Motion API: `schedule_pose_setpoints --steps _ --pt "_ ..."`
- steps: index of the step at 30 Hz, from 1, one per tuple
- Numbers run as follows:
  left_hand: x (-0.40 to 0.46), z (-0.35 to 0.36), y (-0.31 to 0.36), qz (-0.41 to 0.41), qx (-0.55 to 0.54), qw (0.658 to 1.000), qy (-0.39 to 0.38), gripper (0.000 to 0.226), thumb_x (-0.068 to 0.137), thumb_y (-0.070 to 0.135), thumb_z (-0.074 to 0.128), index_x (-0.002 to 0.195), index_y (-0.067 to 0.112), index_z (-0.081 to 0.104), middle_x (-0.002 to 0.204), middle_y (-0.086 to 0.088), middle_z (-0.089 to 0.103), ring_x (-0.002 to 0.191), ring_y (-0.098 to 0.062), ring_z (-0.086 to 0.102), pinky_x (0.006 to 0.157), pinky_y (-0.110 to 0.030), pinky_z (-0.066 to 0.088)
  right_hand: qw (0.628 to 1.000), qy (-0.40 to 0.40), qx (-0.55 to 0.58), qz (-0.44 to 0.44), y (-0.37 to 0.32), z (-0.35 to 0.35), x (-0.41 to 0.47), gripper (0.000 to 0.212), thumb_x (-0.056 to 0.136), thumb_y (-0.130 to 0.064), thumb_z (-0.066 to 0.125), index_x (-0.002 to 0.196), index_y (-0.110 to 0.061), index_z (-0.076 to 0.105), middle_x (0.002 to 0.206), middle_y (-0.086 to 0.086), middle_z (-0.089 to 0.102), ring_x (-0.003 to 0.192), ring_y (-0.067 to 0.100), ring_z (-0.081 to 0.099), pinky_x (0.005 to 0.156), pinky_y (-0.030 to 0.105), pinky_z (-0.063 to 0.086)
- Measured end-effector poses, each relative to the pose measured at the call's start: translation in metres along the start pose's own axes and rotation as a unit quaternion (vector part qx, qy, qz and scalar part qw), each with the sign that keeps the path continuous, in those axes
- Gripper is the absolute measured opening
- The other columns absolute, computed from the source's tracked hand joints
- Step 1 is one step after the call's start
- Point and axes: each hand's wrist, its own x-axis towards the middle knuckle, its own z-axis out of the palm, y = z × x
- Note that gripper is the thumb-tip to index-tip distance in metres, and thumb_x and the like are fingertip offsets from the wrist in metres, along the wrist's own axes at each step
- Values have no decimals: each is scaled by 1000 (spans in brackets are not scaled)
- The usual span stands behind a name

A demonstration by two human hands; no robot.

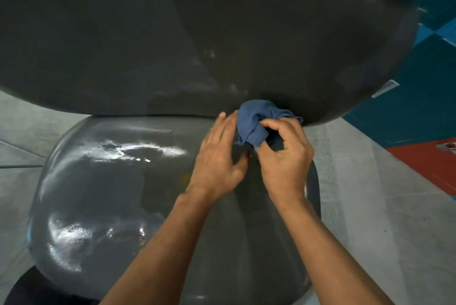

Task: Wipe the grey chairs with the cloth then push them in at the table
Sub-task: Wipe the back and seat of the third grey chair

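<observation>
Right hand pinches the bunched blue cloth against the grey chair where seat meets back; left hand lies flat beside it, fingers straight; pale floor around

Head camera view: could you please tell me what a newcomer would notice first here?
The blue cloth bunched at the centre draws the eye, pinched by the right hand while the left hand lies flat beside it. Behind it the grey chair backrest fills the upper frame, and its glossy seat below shows bright wet-looking glare at lower left.
</observation>
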Motion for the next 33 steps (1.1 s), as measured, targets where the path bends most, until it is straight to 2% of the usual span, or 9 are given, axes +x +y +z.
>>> schedule_pose_setpoints --steps 4,7,10,13,18,21,24,28,33 --pt "-22 13 27 -38 -74 996 17 67 86 37 55 147 11 51 145 -8 58 137 -26 53 106 -52 48 1000 -21 -8 4 -13 -29 -20 18 77 -2 82 93 -2 74 97 5 69 92 8 63 84 13 47" --pt "-47 16 46 -33 -79 995 44 54 82 31 49 128 8 64 117 -7 70 107 -29 68 86 -49 56 999 -30 -22 34 -22 -51 -41 19 76 -3 84 92 -5 73 95 1 68 90 12 64 81 19 50" --pt "-74 16 61 -31 -136 989 39 40 80 22 52 115 8 66 98 -2 70 88 -25 68 72 -48 55 996 -56 -19 64 -35 -77 -60 22 74 -2 85 92 -7 73 93 -1 67 89 6 63 80 11 46" --pt "-99 15 71 -36 -168 984 40 22 85 21 53 100 9 65 87 3 65 76 -17 62 66 -45 51 989 -93 -13 114 -45 -97 -71 27 75 -5 85 97 -15 73 95 -6 68 88 5 65 77 12 49" --pt "-115 20 65 -127 -140 982 20 19 92 28 54 107 19 62 78 3 65 68 -17 60 64 -45 50 960 -177 -12 216 -25 -89 -70 21 83 -17 78 102 -25 71 94 -11 71 84 6 69 74 31 59" --pt "-111 29 52 -188 -95 978 0 24 92 37 51 111 23 53 82 1 67 74 -24 63 69 -49 52 951 -208 -60 221 -3 -72 -69 16 86 -19 73 101 -25 72 90 -10 72 81 6 67 76 37 58" --pt "-108 42 37 -208 -40 977 -16 40 95 36 52 134 28 45 111 -5 70 100 -33 66 81 -47 54 943 -221 -98 230 20 -58 -70 26 89 -23 69 115 -27 70 105 -5 72 94 14 68 85 41 56" --pt "-107 62 24 -173 54 983 -19 58 101 37 53 154 22 36 143 -8 48 129 -32 47 102 -49 46 935 -228 -115 247 35 -55 -72 45 93 -26 66 137 -32 57 126 -3 62 110 16 62 99 35 50" --pt "-115 89 11 -91 187 977 -51 63 103 47 40 162 32 22 168 -4 21 153 -35 19 121 -55 23 948 -182 -111 235 44 -58 -75 47 97 -23 62 141 -31 53 132 -1 54 111 17 61 96 37 52"
